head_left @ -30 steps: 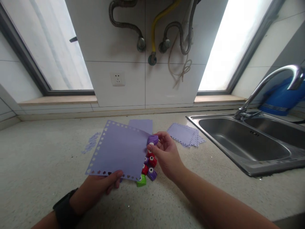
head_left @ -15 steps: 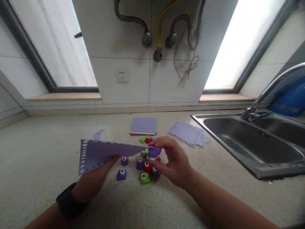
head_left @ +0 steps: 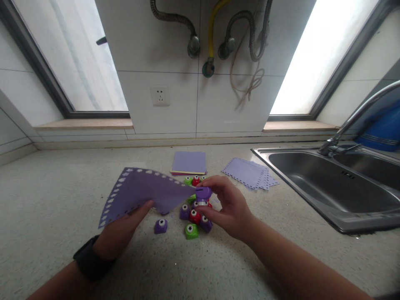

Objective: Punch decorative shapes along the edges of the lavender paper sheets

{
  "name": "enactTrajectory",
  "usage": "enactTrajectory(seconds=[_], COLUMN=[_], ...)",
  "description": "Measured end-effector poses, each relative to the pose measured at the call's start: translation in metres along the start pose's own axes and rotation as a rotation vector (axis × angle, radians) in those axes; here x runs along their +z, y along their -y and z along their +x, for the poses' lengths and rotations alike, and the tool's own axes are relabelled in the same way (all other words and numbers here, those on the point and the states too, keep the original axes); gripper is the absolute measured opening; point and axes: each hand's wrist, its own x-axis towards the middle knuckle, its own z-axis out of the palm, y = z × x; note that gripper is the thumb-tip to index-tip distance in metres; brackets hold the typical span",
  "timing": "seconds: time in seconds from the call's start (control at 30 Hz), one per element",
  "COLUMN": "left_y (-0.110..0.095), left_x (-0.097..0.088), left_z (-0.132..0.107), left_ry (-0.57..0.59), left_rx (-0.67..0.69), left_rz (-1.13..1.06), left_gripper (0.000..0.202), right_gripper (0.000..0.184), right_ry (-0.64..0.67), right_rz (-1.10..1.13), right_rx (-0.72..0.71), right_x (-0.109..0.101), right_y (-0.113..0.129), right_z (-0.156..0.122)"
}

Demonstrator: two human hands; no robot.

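Note:
A sheet of purple paper with punched holes along its edges is held up over the counter by my left hand, thumb on top. Its right end meets a purple craft punch, which my right hand pinches between thumb and fingers. Below, several small punches lie about, among them a red punch, a green punch and a purple punch. Part of this cluster is hidden behind my right hand and the paper.
A stack of uncut paper lies toward the wall. Punched purple sheets overlap to its right, beside the metal sink with its faucet. A socket and pipe fittings are on the tiled wall.
The paper has tilted so more of its surface and its far punched edge show. It now covers one purple punch almost wholly. My right hand still holds its punch at the paper's end.

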Motion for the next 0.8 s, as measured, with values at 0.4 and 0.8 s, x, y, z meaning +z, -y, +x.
enactTrajectory(seconds=[0.4, 0.8], left_y=[-0.026, -0.033], left_x=[0.021, 0.024], left_z=[0.001, -0.001], left_ry=[-0.032, 0.105], left_rx=[-0.203, -0.332], left_rz=[-0.513, -0.715], left_gripper=[0.022, 0.046], right_gripper=[0.036, 0.041], right_ry=[-0.028, 0.073], right_rz=[0.445, 0.573], right_rx=[0.559, 0.765], right_x=[0.0, 0.0], right_y=[-0.007, -0.01], right_z=[0.012, 0.01])
